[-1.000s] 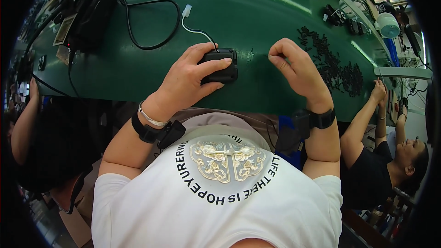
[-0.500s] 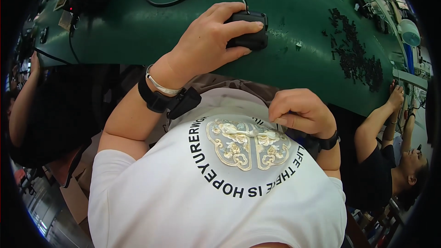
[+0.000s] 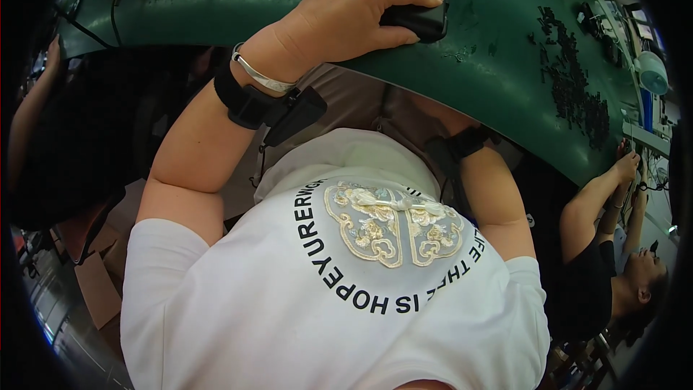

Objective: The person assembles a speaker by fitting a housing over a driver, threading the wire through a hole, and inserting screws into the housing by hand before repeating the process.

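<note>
My left hand [image 3: 350, 11] is wrapped over a small black plastic housing [image 3: 426, 20] with rounded edges. The housing rests at the near part of the green table [image 3: 238, 18], and a thin cable rises from its far side. My right hand [image 3: 442, 110] reaches under the table's front edge, close to my lap. Its fingers are hidden there, so I cannot make out what it touches. Black straps circle both wrists, and a metal bracelet sits on the left one.
Many small black parts [image 3: 581, 97] lie scattered on the table at the right. A dark cord [image 3: 83, 29] hangs over the far left side. Beyond the parts, a co-worker's arm [image 3: 588, 198] rests at the table's right end, near a pale green round object [image 3: 652, 72].
My right hand has gone from in front of my shirt to beneath the table edge. The left hand keeps its hold on the housing; the view has shifted, so the table sits higher.
</note>
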### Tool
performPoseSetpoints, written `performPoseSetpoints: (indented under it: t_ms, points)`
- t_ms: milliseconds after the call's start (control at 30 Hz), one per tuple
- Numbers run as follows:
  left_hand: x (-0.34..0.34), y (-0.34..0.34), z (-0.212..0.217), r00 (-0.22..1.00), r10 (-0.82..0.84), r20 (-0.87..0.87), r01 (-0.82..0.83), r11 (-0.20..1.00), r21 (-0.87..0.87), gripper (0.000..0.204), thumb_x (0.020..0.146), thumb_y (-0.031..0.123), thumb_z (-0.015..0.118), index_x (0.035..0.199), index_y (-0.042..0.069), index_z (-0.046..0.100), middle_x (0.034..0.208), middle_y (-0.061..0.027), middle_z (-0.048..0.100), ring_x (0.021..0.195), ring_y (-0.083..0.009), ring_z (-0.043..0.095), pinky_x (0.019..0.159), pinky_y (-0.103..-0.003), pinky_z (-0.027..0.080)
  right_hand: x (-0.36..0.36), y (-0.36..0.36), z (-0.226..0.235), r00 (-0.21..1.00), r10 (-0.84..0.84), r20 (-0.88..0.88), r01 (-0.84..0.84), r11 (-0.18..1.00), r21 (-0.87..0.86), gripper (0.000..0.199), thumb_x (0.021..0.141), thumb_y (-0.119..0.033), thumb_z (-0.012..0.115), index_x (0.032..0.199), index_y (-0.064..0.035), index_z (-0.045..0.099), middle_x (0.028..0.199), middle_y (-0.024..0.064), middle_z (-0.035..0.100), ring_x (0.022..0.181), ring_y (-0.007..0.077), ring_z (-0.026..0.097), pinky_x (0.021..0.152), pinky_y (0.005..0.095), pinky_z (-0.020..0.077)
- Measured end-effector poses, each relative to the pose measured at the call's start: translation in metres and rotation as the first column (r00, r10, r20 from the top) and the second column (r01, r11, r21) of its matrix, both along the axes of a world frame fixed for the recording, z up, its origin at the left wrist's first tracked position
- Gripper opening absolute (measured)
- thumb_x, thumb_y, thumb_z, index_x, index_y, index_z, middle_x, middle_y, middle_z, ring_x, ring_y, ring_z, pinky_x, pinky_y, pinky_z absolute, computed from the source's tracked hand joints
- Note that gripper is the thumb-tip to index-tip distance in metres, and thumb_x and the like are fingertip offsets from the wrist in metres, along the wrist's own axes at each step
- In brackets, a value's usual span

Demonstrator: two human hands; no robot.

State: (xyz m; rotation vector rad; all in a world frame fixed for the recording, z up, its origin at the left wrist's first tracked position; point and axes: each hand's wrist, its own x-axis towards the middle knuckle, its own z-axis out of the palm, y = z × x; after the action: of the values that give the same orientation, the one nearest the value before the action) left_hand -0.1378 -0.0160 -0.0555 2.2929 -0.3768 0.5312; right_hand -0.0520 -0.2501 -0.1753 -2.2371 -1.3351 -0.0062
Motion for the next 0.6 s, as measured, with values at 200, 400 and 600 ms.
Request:
performPoseSetpoints:
  t_ms: [200,400,600]
  points:
    - [0.001,0.0,-0.001,1.0,0.008,0.024,-0.008,1.0,0.027,0.047,0.076,0.013,0.079,0.121,0.013,0.068,0.129,-0.0227,0.054,0.116,-0.0403,0.055,0.099,-0.041,0.049,-0.016,0.018,-0.055,0.978,0.165,0.127,-0.129,0.958,-0.255,0.026,0.08,-0.02,0.068,0.103,-0.0073,0.071,0.097,0.0152,0.069,0.091,0.031,0.066,0.084,0.0449,0.0519]
    - [0.008,-0.004,-0.02,0.991,0.099,0.086,-0.106,0.991,0.08,0.048,0.07,0.019,0.083,0.117,0.024,0.071,0.129,-0.0139,0.058,0.118,-0.0331,0.057,0.097,-0.041,0.051,-0.014,0.029,-0.055,0.969,0.096,0.229,-0.063,0.987,-0.148,0.015,0.087,-0.013,0.058,0.096,-0.0095,0.07,0.088,0.0134,0.068,0.081,0.0304,0.067,0.069,0.0448,0.0524]
    - [0.003,-0.005,-0.013,0.997,0.081,0.0,-0.081,0.994,0.067,0.056,0.069,0.011,0.084,0.122,0.02,0.069,0.135,-0.016,0.054,0.119,-0.0352,0.055,0.1,-0.04,0.049,-0.019,0.036,-0.02,0.996,0.068,0.066,-0.051,0.973,-0.226,0.017,0.085,-0.013,0.061,0.098,-0.0058,0.069,0.091,0.0156,0.067,0.087,0.0326,0.065,0.077,0.0433,0.0513]
